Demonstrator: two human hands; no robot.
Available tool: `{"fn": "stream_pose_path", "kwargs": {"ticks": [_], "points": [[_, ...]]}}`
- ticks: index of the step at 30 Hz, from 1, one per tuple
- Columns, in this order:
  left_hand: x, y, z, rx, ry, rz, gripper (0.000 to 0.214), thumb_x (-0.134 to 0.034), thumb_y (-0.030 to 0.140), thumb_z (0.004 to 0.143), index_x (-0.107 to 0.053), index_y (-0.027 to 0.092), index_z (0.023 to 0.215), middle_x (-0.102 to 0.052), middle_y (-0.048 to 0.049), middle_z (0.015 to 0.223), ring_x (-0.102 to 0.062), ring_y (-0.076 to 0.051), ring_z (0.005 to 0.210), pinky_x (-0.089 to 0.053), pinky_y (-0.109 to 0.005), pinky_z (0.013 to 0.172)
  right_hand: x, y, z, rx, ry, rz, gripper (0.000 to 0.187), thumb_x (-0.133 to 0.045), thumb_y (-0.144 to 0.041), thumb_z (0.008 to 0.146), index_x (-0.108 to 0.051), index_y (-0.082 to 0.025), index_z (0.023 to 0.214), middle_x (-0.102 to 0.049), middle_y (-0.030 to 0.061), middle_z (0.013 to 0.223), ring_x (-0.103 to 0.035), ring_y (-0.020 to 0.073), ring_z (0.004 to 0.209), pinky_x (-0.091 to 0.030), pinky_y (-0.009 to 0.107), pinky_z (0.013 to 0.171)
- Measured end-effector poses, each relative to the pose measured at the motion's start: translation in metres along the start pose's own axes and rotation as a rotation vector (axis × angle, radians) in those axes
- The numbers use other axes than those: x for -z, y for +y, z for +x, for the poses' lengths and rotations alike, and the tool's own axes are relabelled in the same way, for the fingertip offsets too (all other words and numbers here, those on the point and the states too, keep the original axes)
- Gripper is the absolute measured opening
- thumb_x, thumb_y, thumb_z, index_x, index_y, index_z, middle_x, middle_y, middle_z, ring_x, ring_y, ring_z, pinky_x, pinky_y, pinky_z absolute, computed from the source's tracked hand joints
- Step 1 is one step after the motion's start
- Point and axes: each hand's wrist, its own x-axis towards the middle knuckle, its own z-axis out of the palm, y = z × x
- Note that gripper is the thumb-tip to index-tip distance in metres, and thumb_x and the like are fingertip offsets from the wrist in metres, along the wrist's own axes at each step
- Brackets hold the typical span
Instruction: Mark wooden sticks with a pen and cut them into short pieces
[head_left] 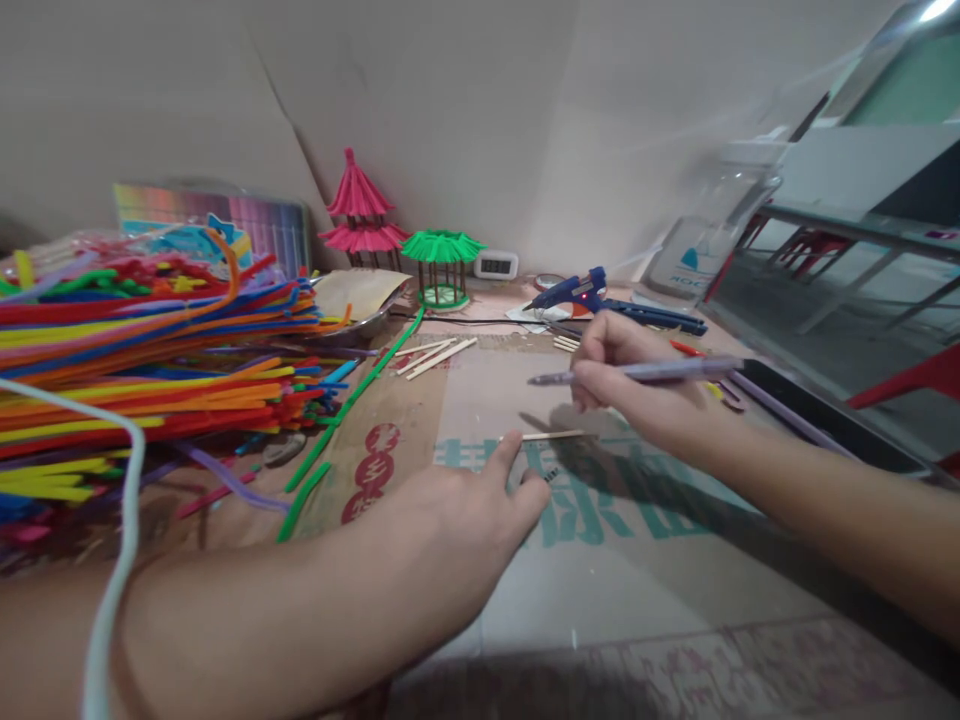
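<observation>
My right hand [626, 385] grips a purple pen [652, 372], its tip pointing left above the cardboard. My left hand [480, 500] rests on the cardboard sheet [600, 590], index finger and thumb pinching the left end of a thin wooden stick [551, 435] that lies flat on it. The pen tip hovers a little above and behind that stick.
A big heap of coloured pipe cleaners [142, 370] fills the left. Green pipe cleaners [352, 400] and more wooden sticks [435, 355] lie behind. A blue glue gun [577, 292], pink pagoda model [361, 215] and green pavilion model [441, 265] stand by the wall. A white cord [120, 520] crosses my left arm.
</observation>
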Motion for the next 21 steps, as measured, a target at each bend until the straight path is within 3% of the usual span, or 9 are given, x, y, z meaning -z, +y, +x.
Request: {"fn": "stream_pose_path", "kwargs": {"ticks": [2, 4, 9, 15, 21], "points": [[0.001, 0.000, 0.003, 0.008, 0.018, -0.006, 0.048, -0.045, 0.002, 0.086, -0.050, 0.014, 0.133, -0.059, -0.0204, 0.132, -0.070, -0.020, 0.084, -0.056, -0.031, 0.075, -0.003, -0.008, -0.016, -0.021, -0.102, 0.155, 0.006, -0.044, -0.025, 0.094, -0.047, -0.024, 0.090, -0.057, -0.0014, 0.069, -0.055, 0.0148, 0.060, -0.046, 0.028, 0.056], [0.001, 0.000, 0.005, 0.020, 0.035, -0.006, 0.046, -0.042, 0.006, 0.092, -0.046, 0.014, 0.136, -0.061, -0.0183, 0.129, -0.070, -0.020, 0.090, -0.055, -0.033, 0.080, -0.008, -0.012, -0.026, -0.074, -0.143, 0.167, 0.010, -0.045, -0.027, 0.094, -0.054, -0.022, 0.092, -0.058, -0.0001, 0.070, -0.055, 0.0149, 0.062, -0.044, 0.027, 0.055], [-0.002, 0.001, 0.004, 0.047, 0.009, 0.001, 0.051, -0.032, 0.002, 0.093, -0.043, 0.018, 0.140, -0.061, -0.0160, 0.129, -0.068, -0.016, 0.074, -0.055, -0.033, 0.076, -0.017, -0.007, -0.028, -0.195, -0.080, 0.116, 0.021, -0.064, -0.035, 0.085, -0.051, -0.022, 0.077, -0.052, -0.0037, 0.063, -0.044, 0.0104, 0.052, -0.033, 0.023, 0.045], [-0.004, 0.000, 0.002, 0.045, -0.036, 0.007, 0.056, -0.035, 0.001, 0.089, -0.043, 0.019, 0.141, -0.058, -0.0180, 0.135, -0.067, -0.015, 0.067, -0.054, -0.031, 0.065, -0.020, 0.006, -0.029, -0.109, -0.038, 0.023, 0.030, -0.064, -0.034, 0.089, -0.043, -0.023, 0.070, -0.047, -0.0060, 0.059, -0.040, 0.0096, 0.051, -0.030, 0.024, 0.046], [-0.001, -0.002, 0.001, 0.014, -0.073, -0.006, 0.050, -0.044, 0.005, 0.085, -0.049, 0.019, 0.133, -0.049, -0.0191, 0.146, -0.069, -0.018, 0.076, -0.054, -0.029, 0.064, -0.020, 0.005, -0.028, -0.087, -0.027, -0.061, 0.029, -0.063, -0.029, 0.087, -0.042, -0.023, 0.068, -0.047, -0.0060, 0.058, -0.040, 0.0100, 0.051, -0.029, 0.025, 0.046]]}}
